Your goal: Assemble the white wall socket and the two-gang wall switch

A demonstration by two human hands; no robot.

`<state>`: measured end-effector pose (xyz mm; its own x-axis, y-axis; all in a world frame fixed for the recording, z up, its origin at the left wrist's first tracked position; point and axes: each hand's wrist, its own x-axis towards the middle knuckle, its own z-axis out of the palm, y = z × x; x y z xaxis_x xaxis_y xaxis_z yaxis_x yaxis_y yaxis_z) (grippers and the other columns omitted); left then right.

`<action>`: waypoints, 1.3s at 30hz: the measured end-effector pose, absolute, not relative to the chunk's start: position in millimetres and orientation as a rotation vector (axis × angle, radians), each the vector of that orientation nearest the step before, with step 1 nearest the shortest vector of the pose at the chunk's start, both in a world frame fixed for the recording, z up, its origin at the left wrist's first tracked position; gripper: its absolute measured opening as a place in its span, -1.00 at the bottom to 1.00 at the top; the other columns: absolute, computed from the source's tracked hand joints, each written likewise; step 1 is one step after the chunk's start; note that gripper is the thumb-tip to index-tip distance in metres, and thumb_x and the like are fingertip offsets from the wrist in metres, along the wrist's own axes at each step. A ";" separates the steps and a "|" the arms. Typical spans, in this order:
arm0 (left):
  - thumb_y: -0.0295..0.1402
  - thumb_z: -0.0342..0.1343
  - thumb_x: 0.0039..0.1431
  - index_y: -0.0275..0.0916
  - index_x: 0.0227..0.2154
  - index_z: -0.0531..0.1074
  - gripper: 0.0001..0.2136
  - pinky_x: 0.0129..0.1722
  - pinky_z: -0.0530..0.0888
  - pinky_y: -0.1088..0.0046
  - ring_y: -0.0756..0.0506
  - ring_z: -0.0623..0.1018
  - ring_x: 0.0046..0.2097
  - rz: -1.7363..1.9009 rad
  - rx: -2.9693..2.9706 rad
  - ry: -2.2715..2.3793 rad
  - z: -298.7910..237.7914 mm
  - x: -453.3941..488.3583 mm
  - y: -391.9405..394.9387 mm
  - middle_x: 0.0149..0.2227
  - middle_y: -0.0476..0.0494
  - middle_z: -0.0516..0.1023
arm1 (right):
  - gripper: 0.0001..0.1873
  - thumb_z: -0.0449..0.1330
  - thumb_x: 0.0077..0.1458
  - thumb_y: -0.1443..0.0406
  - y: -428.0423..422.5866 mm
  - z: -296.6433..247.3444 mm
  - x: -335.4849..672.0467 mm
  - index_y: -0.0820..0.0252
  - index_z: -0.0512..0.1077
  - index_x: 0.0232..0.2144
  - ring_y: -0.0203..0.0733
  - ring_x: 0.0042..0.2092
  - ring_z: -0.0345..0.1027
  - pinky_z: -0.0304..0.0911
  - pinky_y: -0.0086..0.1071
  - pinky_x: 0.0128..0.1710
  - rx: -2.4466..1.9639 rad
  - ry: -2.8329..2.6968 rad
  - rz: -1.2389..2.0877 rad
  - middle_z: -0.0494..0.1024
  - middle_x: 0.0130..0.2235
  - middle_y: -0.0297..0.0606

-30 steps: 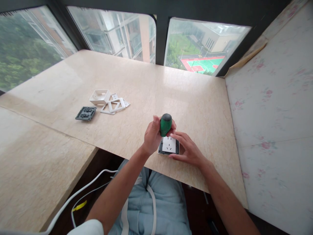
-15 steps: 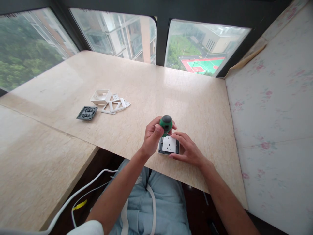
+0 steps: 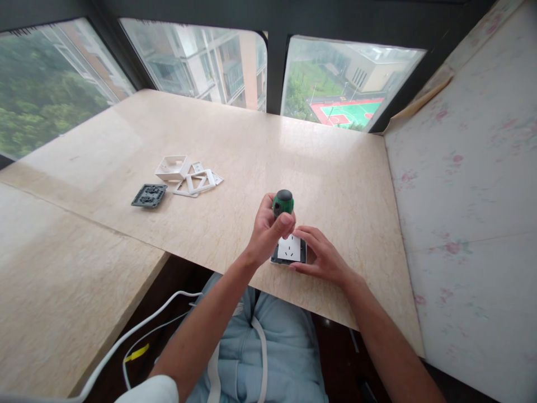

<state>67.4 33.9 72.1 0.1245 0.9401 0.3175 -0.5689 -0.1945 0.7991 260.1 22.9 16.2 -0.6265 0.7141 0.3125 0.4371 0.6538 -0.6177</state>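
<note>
My left hand is closed around the green and grey handle of a screwdriver, held upright over the far left part of a wall socket. The screwdriver's shaft and tip are hidden behind my fingers. The socket has a white face with slots and a dark grey frame, and lies flat near the front edge of the counter. My right hand grips the socket's right side, thumb at the near edge and fingers at the far edge.
To the left lie a dark grey socket back, a white open box and several white frames on the stone counter. A papered wall bounds the right side. A white cable hangs below the counter at left.
My left hand has turned on the screwdriver handle, the thumb swinging to the right across its near side. My right hand stays on the socket.
</note>
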 end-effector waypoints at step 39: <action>-0.35 0.45 -0.01 -0.18 -0.31 0.59 -0.81 -0.30 0.47 0.48 -0.01 0.49 -0.25 1.773 1.234 0.987 101.8 45.4 12.6 -0.23 -0.07 0.48 | -0.24 0.35 0.10 -0.01 23.5 17.5 261.1 0.02 0.25 0.27 0.17 0.20 0.33 0.37 0.09 0.15 -0.931 -2.331 0.700 0.40 0.18 0.03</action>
<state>45.4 12.6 101.8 -0.2559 0.8894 0.3788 -0.1468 -0.4231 0.8941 261.1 23.5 17.5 -0.6226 0.7315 0.2780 0.4576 0.6285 -0.6289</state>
